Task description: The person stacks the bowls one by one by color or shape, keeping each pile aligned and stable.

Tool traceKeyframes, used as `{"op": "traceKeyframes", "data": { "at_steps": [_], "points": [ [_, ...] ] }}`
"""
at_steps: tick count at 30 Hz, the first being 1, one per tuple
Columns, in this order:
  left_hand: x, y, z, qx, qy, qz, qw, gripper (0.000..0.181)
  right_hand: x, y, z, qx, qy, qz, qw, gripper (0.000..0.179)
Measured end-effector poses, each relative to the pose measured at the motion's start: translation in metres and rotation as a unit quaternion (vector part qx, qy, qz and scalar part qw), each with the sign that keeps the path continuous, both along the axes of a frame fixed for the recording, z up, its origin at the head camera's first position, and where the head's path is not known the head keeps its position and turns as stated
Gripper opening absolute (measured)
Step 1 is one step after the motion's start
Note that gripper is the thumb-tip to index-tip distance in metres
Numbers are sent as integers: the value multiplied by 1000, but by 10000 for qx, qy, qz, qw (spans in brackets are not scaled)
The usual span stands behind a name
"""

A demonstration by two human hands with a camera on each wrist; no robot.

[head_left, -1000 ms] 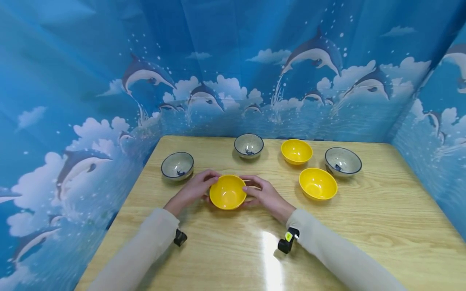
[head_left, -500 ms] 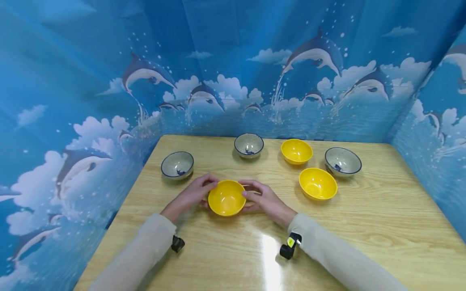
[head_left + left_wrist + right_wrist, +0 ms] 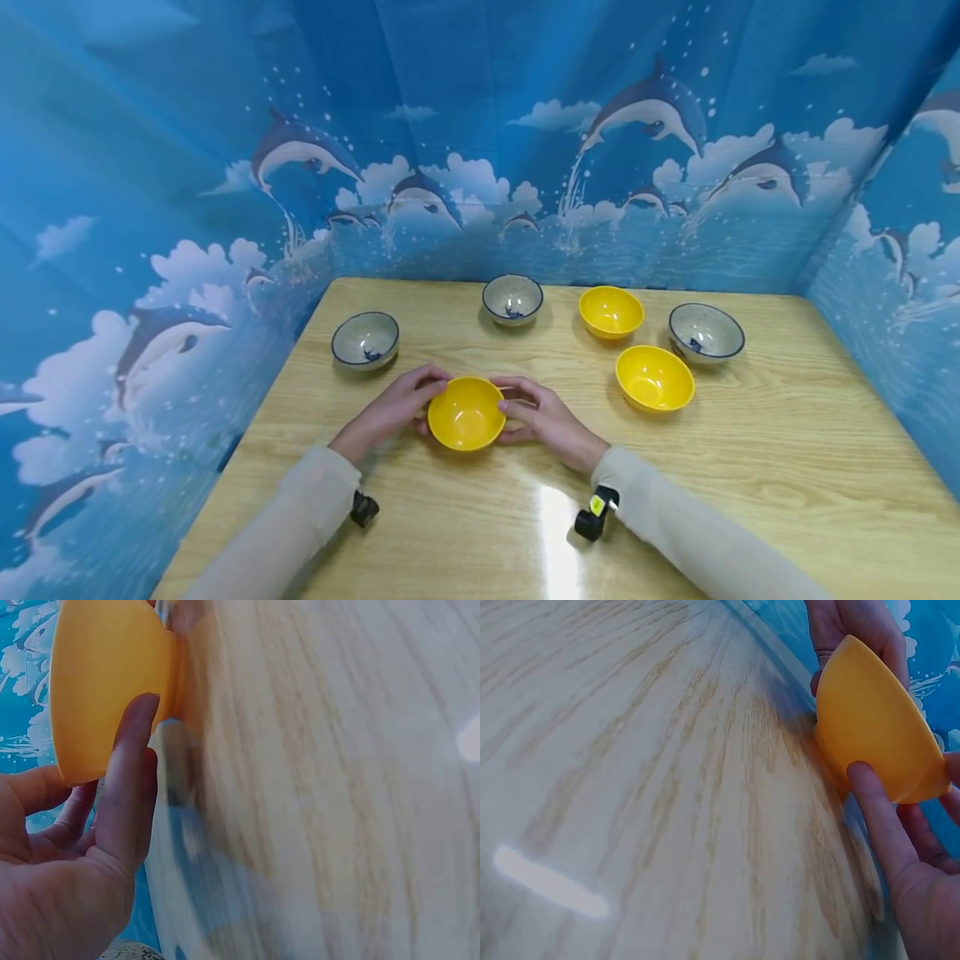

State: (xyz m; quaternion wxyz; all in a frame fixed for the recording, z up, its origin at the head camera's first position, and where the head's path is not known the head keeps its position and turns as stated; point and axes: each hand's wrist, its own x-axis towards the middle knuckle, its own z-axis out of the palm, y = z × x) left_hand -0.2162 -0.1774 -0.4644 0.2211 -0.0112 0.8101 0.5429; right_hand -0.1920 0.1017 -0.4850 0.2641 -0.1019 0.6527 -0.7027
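A yellow bowl (image 3: 467, 415) sits between my two hands near the middle of the table, its mouth facing up. My left hand (image 3: 399, 408) grips its left side, thumb at the rim and fingers along the outer wall. On the opposite side my right hand (image 3: 546, 418) holds it the same way. In the left wrist view the bowl (image 3: 112, 682) has a finger laid against its wall close to the base. From the right wrist, the bowl (image 3: 877, 727) shows its outer wall, with its base close over the wood.
Grey bowls with dark blue rims stand at the left (image 3: 365, 342), back middle (image 3: 513, 302) and right (image 3: 707, 333). Two more yellow bowls, one at the back (image 3: 611, 313) and one nearer (image 3: 655, 380), are right of centre. A dolphin-print curtain (image 3: 465, 125) borders the wooden table (image 3: 465, 533).
Both hands have drawn the yellow bowl a short way toward the person and slightly left. The other bowls have stayed in place.
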Motion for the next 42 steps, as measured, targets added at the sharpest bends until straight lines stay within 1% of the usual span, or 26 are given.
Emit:
{"op": "traceKeyframes", "data": {
  "at_steps": [7, 14, 21, 26, 31, 34, 39, 42],
  "points": [
    [2, 0, -2, 114, -47, 29, 9999, 34, 0, -1, -3, -163, -131, -43, 9998, 52],
    [3, -1, -4, 155, -162, 45, 9997, 38, 0, -1, -4, -173, -92, -28, 9998, 52],
    [4, -2, -6, 212, -205, 89, 9995, 40, 0, 1, -5, -148, -100, -25, 9998, 54],
    [4, -2, -5, 218, -228, 91, 9995, 40, -1, 8, -3, -98, -67, -129, 9998, 56],
    [5, -1, -5, 243, -248, 118, 9993, 40, -5, 22, 5, -76, -33, -292, 9995, 56],
    [5, -1, -6, 278, -257, 156, 9992, 40, -9, 33, 10, 5, 81, -387, 9992, 57],
    [5, -3, -7, 288, -270, 164, 9991, 41, -17, 55, 21, 326, 575, -473, 9967, 57],
    [5, -3, -7, 276, -270, 139, 9992, 41, -20, 68, 28, 475, 788, -586, 9940, 58]
  ]
}}
